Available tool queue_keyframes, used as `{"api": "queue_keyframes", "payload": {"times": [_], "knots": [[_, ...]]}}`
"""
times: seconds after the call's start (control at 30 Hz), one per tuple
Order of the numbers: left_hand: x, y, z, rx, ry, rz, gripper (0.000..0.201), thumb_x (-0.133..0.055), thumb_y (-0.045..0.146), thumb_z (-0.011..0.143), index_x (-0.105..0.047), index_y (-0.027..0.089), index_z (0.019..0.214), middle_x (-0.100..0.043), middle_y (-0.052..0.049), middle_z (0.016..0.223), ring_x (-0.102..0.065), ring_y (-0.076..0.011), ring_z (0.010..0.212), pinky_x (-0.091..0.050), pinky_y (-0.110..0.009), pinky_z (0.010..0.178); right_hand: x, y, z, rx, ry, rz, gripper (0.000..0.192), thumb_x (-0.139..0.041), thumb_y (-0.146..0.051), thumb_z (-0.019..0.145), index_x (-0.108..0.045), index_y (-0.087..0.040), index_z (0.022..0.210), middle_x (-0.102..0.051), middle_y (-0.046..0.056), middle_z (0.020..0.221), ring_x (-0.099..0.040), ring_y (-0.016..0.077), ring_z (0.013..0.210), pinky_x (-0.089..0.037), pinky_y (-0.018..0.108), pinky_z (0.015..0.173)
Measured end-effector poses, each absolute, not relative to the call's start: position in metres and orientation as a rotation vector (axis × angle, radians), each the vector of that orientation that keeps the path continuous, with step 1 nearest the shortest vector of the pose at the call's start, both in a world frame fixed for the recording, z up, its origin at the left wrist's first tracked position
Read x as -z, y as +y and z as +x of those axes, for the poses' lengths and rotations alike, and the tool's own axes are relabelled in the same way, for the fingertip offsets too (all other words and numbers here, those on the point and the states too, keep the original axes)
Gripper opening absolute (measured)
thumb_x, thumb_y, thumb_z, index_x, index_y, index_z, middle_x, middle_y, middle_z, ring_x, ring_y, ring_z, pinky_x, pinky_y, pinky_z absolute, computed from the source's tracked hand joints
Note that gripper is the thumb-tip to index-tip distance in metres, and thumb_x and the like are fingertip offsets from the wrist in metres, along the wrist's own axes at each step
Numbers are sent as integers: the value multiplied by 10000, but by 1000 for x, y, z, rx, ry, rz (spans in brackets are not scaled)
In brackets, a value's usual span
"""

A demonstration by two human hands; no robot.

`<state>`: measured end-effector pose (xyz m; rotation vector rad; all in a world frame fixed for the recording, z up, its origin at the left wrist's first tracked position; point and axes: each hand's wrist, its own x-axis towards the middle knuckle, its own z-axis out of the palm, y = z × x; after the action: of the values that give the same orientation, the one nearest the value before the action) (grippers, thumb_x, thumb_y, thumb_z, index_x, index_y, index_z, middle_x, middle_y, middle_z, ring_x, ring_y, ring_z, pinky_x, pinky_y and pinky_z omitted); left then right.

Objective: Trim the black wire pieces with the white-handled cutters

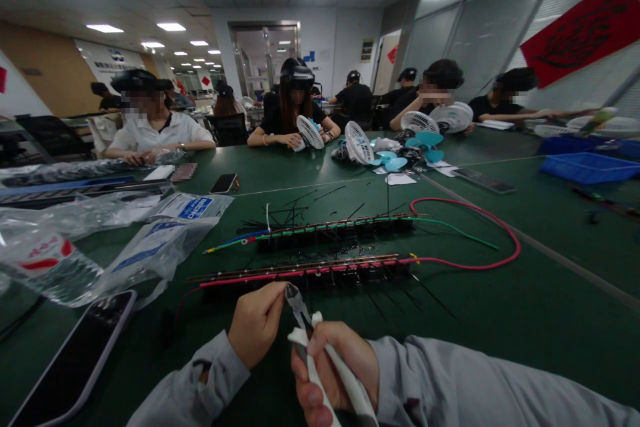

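Green table (480,320) | near bundle (300,273) and far bundle (340,225) of wires apparently tied | right hand (345,360), fingers clamped round cutters (299,307) before near bundle | left hand (257,323), fingertips together, contents unclear | thin black ends (434,296) seemingly uncut

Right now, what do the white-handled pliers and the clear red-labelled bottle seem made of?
Pliers: head probably steel, from its grey sheen; handles likely matte plastic or rubber, showing little shine. Bottle: probably glossy plastic, being transparent with bright highlights; glass stays possible.
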<state>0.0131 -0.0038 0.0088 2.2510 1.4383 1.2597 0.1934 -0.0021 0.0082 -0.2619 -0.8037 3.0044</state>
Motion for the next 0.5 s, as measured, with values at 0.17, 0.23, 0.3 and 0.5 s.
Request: {"api": "queue_keyframes", "payload": {"times": [0.17, 0.23, 0.3, 0.5], "knots": [[-9, -4, 13, -1252, 1447, 2291, 259, -409, 150, 871, -655, 177, 948, -697, -55, 798, -665, -164, 744, -515, -256, 731, -6, -3, 193, -2995, -808, -287, 256, -378, -361, 660, -470, -160, 789, -495, 16, 573, -494, 159, 480, -379, 305, 506], [-10, -5, 13, -1267, 1448, 2291, 262, -414, 147, 867, -654, 180, 966, -704, -59, 835, -668, -167, 765, -511, -253, 731, -5, -3, 193, -2995, -800, -270, 254, -378, -360, 662, -471, -158, 786, -496, 18, 570, -499, 161, 479, -380, 300, 496], [-11, -5, 13, -1290, 1451, 2272, 262, -415, 147, 866, -653, 179, 971, -707, -64, 881, -669, -171, 803, -505, -250, 739, -4, -4, 193, -2999, -795, -243, 252, -379, -357, 665, -472, -156, 785, -500, 19, 568, -503, 161, 477, -376, 292, 489], [-14, -3, 13, -1391, 1510, 2037, 226, -434, 214, 878, -653, 171, 915, -691, -51, 847, -648, -162, 776, -487, -240, 712, -5, 2, 193, -3002, -733, -173, 270, -367, -354, 679, -480, -145, 807, -542, 33, 598, -524, 166, 511, -399, 337, 552]]}}
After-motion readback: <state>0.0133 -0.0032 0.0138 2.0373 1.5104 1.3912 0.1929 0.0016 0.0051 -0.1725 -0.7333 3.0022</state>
